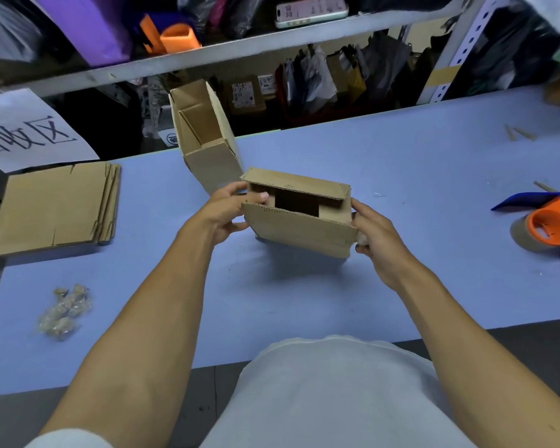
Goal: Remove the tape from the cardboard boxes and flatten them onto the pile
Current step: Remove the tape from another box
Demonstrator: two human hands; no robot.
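Observation:
I hold a small cardboard box [299, 226] just above the middle of the blue table, its flaps parted so the dark inside shows. My left hand [228, 210] grips its left end, thumb on the flap edge. My right hand [377, 236] holds the right end with curled fingers and has a crumpled wad of tape [362, 239] tucked in the palm. A second open box [204, 137] stands tilted behind it. The pile of flattened boxes [54, 206] lies at the left.
Balled-up tape scraps [65, 313] lie at the near left. An orange and blue tape dispenser [550, 221] sits at the right edge. A paper sign [26, 130] hangs at the far left. Behind the table [401, 286] a metal shelf [240, 50] holds bags and a phone.

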